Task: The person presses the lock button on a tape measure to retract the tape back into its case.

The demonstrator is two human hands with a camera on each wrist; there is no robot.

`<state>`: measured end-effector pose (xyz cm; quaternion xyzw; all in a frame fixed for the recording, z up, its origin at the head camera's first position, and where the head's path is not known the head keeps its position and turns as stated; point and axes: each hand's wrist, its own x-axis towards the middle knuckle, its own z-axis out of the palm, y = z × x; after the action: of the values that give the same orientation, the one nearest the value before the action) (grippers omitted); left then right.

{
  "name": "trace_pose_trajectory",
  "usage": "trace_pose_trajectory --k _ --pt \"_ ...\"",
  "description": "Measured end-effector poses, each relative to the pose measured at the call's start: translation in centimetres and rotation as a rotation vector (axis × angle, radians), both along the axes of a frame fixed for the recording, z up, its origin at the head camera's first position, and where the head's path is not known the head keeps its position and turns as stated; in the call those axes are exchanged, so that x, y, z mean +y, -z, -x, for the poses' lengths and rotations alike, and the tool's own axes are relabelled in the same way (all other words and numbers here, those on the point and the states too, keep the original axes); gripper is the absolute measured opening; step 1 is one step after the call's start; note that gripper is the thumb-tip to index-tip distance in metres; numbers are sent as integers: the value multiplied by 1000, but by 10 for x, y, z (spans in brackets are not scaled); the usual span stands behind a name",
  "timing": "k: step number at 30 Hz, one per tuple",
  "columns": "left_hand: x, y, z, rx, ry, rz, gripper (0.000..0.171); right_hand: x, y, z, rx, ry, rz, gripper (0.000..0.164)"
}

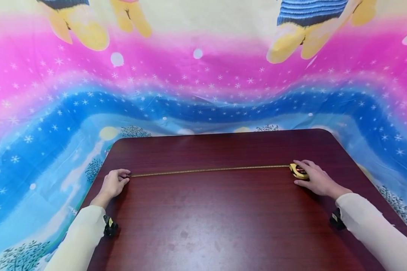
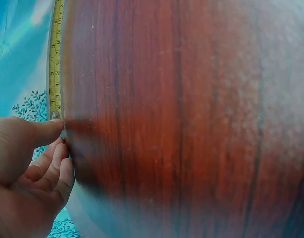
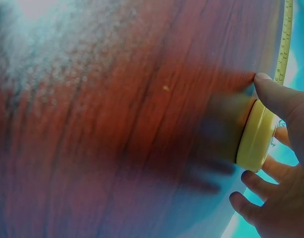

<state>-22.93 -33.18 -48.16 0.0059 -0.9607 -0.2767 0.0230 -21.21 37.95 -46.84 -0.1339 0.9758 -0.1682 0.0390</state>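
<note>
A yellow tape measure (image 1: 299, 171) sits toward the right of the dark red wooden table, its yellow blade (image 1: 207, 170) drawn out straight to the left across the tabletop. My right hand (image 1: 317, 178) holds the case, fingers over its far side and thumb on the near side. In the right wrist view the yellow case (image 3: 258, 136) stands within the spread fingers, and the thumb lies beside the blade's exit. At the other end, my left hand (image 1: 114, 183) pinches the blade's tip between thumb and fingers. Numbers on the blade (image 2: 55, 64) face up in the left wrist view.
The table (image 1: 203, 218) has rounded far corners and a glossy top. A pink and blue cloth (image 1: 203, 75) with snowflakes hangs behind it and along both sides. Dark wrist-worn devices, one under the left sleeve (image 1: 110, 226) and one under the right (image 1: 337, 219), hang close over the table.
</note>
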Motion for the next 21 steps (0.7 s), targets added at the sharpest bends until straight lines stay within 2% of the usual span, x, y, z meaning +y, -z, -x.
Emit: trace_pose_trajectory --k 10,21 --pt "1 1 3 4 -25 8 18 3 3 3 54 -15 7 66" --pt "1 -2 5 5 -15 7 13 8 5 8 79 -59 39 59"
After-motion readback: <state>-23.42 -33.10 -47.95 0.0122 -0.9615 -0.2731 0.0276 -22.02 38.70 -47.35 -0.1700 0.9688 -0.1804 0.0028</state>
